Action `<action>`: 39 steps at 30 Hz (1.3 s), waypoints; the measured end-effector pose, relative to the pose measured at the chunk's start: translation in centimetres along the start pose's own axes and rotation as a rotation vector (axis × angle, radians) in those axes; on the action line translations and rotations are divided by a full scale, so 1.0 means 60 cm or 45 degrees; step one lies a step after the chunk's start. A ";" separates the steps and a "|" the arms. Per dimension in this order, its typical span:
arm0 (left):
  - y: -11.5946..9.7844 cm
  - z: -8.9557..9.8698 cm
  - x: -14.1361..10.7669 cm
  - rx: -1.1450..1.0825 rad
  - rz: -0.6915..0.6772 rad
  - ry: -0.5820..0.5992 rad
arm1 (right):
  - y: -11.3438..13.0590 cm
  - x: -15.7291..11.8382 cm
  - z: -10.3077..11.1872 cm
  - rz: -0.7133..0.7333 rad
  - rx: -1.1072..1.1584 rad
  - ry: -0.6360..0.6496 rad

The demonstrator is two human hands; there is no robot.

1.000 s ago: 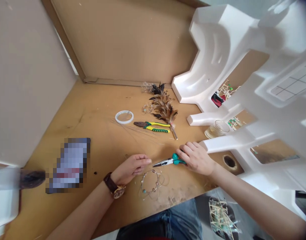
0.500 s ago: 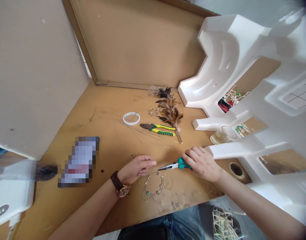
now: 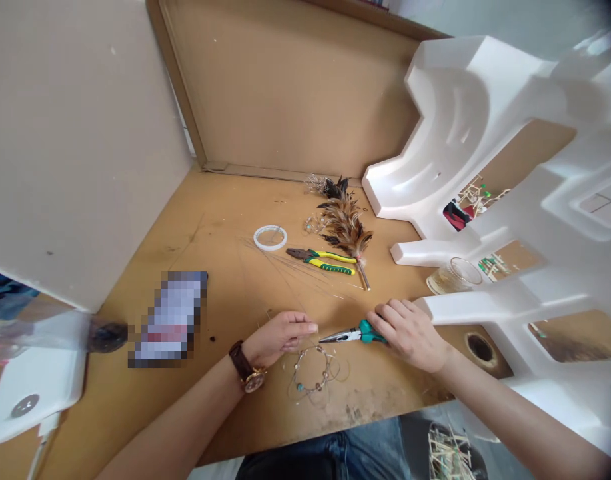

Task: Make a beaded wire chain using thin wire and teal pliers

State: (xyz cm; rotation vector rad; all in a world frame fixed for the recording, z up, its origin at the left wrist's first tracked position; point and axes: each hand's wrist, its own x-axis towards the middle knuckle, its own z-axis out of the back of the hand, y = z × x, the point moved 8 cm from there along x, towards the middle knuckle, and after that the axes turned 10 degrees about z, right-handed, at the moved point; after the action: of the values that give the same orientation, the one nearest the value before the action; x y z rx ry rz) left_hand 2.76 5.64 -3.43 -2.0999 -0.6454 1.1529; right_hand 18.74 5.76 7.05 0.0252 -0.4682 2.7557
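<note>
My right hand (image 3: 406, 332) is wrapped round the teal handles of a pair of needle-nose pliers (image 3: 352, 335), whose long jaws point left. Thumb and fingers of my left hand (image 3: 285, 333), with a watch on its wrist, are pinched together just left of the plier tips. They hold a thin wire at the upper edge of a beaded wire ring (image 3: 312, 370). The ring carries several small brownish beads and one turquoise bead, with loose wire loops around it. Whether the plier jaws touch the wire is too small to tell.
Beyond my hands lie yellow-green pliers (image 3: 322, 260), loose wires, a white ring (image 3: 270, 238) and a feather duster (image 3: 345, 227). A phone (image 3: 171, 317) and a white device (image 3: 40, 393) are at left. A glass (image 3: 454, 275) stands right, beside white moulded foam (image 3: 450, 120).
The view has shifted a little, so the scene sits slightly further right. Both hands keep nearly the same pose, with the plier tips still close to the left fingertips.
</note>
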 end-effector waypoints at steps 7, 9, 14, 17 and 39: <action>-0.038 0.004 -0.014 0.322 -0.327 -0.303 | -0.010 0.003 -0.008 -0.260 0.459 0.282; -0.049 -0.002 -0.021 0.414 -0.423 -0.327 | -0.012 0.000 -0.011 -0.374 0.622 0.411; -0.038 -0.002 -0.016 0.404 -0.340 -0.263 | -0.026 -0.006 0.005 -0.469 0.660 0.477; -0.032 -0.003 -0.013 0.379 -0.287 -0.179 | -0.037 -0.018 0.010 -0.470 0.609 0.503; -0.039 -0.018 -0.020 0.659 -0.386 -0.253 | 0.019 0.010 0.074 0.008 -0.131 0.174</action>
State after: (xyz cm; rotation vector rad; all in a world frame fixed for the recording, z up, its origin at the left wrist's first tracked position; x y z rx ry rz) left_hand 2.83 6.06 -0.59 -1.4155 -0.6450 1.2060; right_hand 17.63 3.51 10.91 -0.1887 -0.5725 2.7129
